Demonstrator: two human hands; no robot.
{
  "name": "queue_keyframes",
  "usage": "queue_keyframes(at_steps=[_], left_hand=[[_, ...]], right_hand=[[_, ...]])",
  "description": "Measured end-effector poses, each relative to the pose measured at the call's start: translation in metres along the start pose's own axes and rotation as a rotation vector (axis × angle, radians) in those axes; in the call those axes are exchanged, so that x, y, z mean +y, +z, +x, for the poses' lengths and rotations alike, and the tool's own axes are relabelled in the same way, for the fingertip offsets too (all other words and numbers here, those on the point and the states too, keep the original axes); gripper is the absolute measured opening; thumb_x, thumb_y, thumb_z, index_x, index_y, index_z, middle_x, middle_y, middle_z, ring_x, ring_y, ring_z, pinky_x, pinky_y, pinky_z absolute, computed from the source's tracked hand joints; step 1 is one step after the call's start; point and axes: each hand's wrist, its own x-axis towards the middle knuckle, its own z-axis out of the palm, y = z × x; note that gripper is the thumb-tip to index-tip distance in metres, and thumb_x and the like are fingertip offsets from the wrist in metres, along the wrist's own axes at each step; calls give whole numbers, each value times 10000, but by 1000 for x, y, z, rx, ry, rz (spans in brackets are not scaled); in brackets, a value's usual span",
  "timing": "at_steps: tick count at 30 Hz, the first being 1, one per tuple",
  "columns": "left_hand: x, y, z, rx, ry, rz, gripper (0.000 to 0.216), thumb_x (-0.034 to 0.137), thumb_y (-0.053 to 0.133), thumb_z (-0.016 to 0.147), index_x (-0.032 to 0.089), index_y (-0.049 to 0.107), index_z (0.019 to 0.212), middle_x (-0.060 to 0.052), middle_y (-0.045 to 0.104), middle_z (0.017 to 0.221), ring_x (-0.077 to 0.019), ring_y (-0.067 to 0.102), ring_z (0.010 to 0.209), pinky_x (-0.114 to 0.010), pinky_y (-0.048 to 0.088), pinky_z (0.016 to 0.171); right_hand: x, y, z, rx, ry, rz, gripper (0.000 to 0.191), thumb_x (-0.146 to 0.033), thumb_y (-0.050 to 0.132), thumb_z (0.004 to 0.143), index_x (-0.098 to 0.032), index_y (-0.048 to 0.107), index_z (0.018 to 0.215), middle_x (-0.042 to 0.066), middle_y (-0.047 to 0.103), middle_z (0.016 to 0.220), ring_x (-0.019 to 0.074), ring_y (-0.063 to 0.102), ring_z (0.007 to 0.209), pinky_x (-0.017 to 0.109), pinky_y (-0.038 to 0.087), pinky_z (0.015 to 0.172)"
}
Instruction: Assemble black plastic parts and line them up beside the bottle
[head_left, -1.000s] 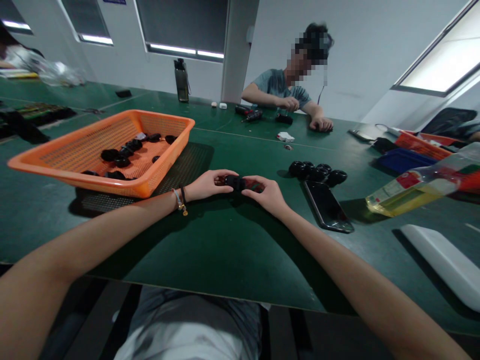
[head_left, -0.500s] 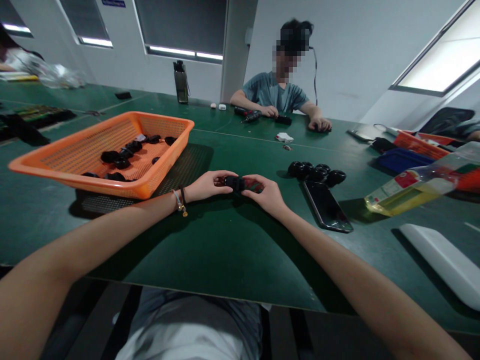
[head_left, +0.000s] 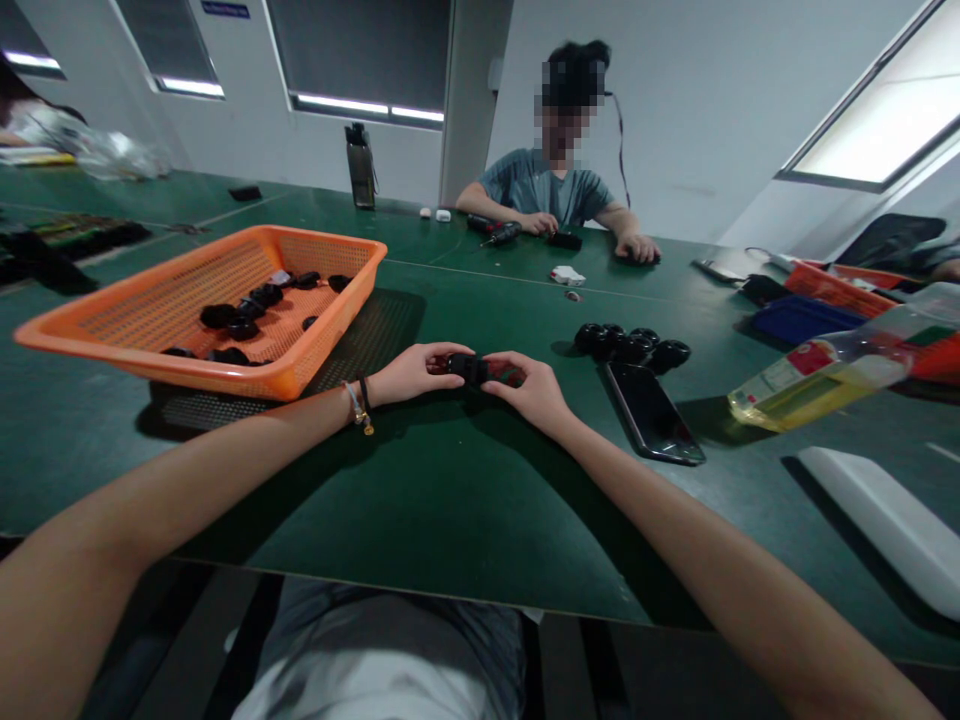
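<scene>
One small black block-like piece (head_left: 468,369), between the two hands over the green table (head_left: 420,520); contact with the surface unclear. One orange perforated plastic basket (head_left: 289,383): several black pieces inside, exact count unclear. Glossy black rounded parts (head_left: 634,347), at least five, clustered beside one black phone (head_left: 652,412). Left hand (head_left: 411,373): fingers narrow, pinching the piece's left end. Right hand (head_left: 531,388): likewise, right end. Grip unchanged; co-worker's hand (head_left: 538,223), raised a second ago, now lower.
</scene>
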Motion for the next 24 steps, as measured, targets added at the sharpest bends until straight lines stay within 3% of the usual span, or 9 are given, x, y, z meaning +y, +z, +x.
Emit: queue_keyframes(at_steps=[24], left_hand=[[1, 0, 0, -16, 11, 35, 496, 294, 634, 695, 129, 531, 1152, -90, 619, 1112, -200, 591, 988, -358, 459, 879]], right_hand=[[1, -1, 0, -17, -13, -16, 269, -193, 664, 635, -189, 656, 904, 21, 693, 828, 162, 628, 760, 283, 467, 631]])
